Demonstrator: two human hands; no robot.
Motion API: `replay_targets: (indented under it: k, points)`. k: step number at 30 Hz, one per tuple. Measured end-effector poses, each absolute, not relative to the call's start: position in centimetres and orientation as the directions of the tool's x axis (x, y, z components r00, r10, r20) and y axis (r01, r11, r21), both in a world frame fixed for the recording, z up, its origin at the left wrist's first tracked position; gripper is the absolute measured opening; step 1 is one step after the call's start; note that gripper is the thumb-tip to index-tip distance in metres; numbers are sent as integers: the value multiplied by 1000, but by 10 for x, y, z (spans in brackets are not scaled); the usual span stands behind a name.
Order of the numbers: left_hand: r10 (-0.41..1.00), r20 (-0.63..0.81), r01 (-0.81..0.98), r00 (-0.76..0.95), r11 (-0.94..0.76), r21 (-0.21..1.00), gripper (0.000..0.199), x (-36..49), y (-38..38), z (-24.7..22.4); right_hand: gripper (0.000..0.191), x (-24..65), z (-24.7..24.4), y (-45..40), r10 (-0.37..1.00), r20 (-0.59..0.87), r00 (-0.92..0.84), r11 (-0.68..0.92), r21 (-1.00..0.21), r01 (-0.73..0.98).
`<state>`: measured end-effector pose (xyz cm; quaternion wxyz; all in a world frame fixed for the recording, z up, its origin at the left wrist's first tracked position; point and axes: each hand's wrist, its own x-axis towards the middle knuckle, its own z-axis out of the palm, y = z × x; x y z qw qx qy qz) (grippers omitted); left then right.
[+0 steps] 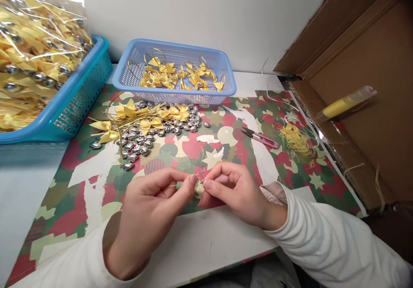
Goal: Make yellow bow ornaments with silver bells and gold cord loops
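Observation:
Low over the patterned sheet, my left hand [151,210] and my right hand [234,189] meet almost fingertip to fingertip. A thin needle [201,176] sticks up from the pinch of my right thumb and forefinger. Between my left thumb and forefinger is a fine yellow thread [173,186], part of it showing behind the fingers. Whether the thread passes through the needle's eye is too small to tell. Beyond my left hand lie several silver beads [138,140], heaped with yellow ribbon bows [151,125] on gold cords.
A blue basket [174,91] at the back holds bows with gold loops. On the left, a larger blue basket [80,88] bears a clear bag [35,60] full of bows and beads. Pink thread snips [260,138] and tangled yellow thread [296,139] lie right, beside a cardboard wall [364,42].

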<state>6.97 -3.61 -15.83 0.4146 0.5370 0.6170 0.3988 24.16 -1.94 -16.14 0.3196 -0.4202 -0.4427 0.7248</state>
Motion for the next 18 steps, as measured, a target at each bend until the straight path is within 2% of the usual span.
replay_targets:
  k: [18]
  points:
    - [998,-50,320,-49,63,945,33,69,-37,-159,34,241,-164,-21,852,-314,-419,-388,-916,-102]
